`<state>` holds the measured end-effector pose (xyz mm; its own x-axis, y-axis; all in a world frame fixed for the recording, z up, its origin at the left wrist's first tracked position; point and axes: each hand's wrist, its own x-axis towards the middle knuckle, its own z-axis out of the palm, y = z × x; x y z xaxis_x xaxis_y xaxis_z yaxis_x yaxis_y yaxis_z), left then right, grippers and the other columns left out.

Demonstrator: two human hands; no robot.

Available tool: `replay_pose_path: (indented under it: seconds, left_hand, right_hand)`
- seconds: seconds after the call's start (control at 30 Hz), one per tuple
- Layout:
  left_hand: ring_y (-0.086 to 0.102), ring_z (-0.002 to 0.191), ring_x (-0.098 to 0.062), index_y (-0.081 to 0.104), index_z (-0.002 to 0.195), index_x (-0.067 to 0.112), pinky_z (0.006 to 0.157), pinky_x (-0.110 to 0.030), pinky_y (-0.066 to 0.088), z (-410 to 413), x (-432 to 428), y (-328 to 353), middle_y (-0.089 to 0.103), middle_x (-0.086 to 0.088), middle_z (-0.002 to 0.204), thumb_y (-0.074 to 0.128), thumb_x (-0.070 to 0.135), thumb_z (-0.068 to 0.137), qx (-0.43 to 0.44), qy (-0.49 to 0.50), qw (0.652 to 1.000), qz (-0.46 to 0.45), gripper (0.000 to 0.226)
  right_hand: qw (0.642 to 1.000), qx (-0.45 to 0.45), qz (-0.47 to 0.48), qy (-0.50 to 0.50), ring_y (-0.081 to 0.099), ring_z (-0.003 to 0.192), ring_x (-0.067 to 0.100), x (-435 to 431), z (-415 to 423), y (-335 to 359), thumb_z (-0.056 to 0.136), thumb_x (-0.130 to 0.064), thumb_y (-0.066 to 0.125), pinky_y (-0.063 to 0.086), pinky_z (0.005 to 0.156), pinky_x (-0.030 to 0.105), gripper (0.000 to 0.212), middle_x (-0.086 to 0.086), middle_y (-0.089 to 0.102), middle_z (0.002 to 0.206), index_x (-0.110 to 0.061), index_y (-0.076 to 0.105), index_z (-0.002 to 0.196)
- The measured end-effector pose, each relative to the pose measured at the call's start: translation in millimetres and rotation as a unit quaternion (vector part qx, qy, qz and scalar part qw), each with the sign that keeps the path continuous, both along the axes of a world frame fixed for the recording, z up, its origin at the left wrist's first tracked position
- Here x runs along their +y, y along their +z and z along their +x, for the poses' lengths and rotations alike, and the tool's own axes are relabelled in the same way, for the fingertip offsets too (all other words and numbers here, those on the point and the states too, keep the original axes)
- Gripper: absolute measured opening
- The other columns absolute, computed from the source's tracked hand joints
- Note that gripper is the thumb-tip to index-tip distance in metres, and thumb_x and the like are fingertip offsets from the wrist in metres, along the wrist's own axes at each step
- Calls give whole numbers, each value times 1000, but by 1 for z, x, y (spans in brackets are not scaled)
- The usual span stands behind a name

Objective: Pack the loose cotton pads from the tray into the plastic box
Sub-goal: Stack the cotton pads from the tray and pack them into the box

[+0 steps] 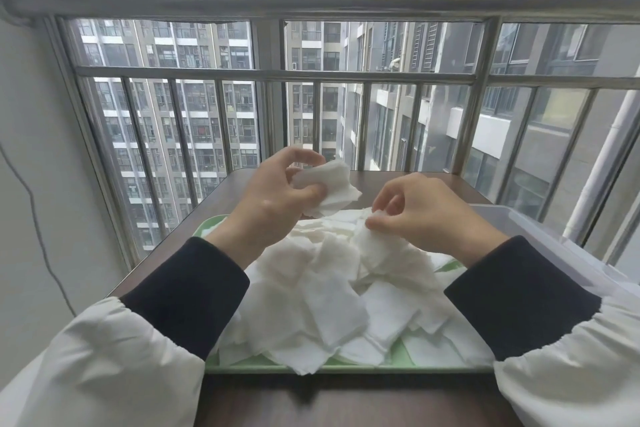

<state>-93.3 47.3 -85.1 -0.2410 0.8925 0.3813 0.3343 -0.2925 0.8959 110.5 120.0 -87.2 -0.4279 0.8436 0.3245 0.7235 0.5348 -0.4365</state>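
Observation:
A heap of loose white cotton pads (332, 308) covers the pale green tray (346, 368) on the table in front of me. My left hand (273, 198) is raised above the far part of the heap and grips a small stack of cotton pads (334, 185). My right hand (426, 211) hovers to the right and pinches a pad (372, 236) that still touches the top of the heap. The clear plastic box (540, 236) stands to the right of the tray, partly hidden behind my right sleeve.
The tray sits on a dark brown table (332, 402) that ends at a window with a metal railing (277, 74) just beyond. A white wall with a thin cable (34, 211) closes off the left side.

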Motion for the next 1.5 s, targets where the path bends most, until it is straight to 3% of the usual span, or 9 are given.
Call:
replay_pose_path:
  seconds: [0.17,0.43,0.57,0.67,0.8,1.0,1.2,1.37,1.5]
  left_hand:
    - [70,96,-41,65,111,20,83,-56,59,0,1,-1,71,-14,101,69,-1,89,1,8,1000,-2,31]
    - [71,88,-37,47,89,35,67,-54,62,-5,3,-3,60,-14,106,57,-3,90,23,79,996,24,39]
    - [68,73,-28,64,72,26,72,-60,60,-5,2,-1,67,-8,84,55,3,84,65,46,997,14,28]
    - [68,74,-19,78,71,22,76,-46,62,2,-1,-1,74,-12,82,55,16,72,53,-13,998,-18,25]
    - [72,80,-19,82,78,16,67,-29,60,3,-1,3,76,-12,89,58,21,75,-31,-91,994,-41,25]
    - [73,83,-21,80,90,9,78,-32,62,2,-1,0,76,-18,94,76,35,85,2,-95,995,-36,27]
    - [70,67,1,76,74,28,60,-12,51,5,0,-2,77,13,78,87,30,76,102,-6,995,0,11]
    - [67,74,11,75,75,33,64,-4,44,5,1,-5,73,26,77,91,38,68,159,23,987,21,18]
    - [66,80,11,78,84,29,70,-7,48,3,3,-6,75,20,82,87,52,64,172,38,984,26,31]
  right_hand:
    - [968,229,21,100,62,65,0,-5,-7,9,89,-29,74,45,56,12,9,-5,71,77,-20,74,87]
    - [921,350,-122,119,62,62,9,-8,-9,11,96,-24,66,50,58,27,13,-3,72,75,-12,68,96]
    - [887,397,-187,142,65,78,28,-9,-10,11,96,-24,64,49,67,37,15,10,72,90,-9,66,99]
    - [861,422,-234,157,63,68,22,-10,-12,9,98,-14,61,49,59,31,6,8,72,82,-10,66,99]
    - [835,441,-280,172,55,54,15,-10,-15,6,95,8,49,44,48,24,24,7,67,71,2,62,114]
    - [819,452,-316,158,61,53,18,-12,-16,7,104,-15,50,46,46,27,17,11,69,77,-4,61,112]
    - [805,441,-356,177,75,83,32,-19,-19,6,105,-24,48,57,53,34,23,19,72,104,-4,59,111]
    - [794,456,-362,176,74,81,28,-20,-24,5,104,-22,50,62,68,44,23,21,67,108,-1,59,108]
    - [840,426,-300,151,69,90,25,-17,-23,4,104,-27,50,59,79,43,21,13,68,107,-10,61,104]
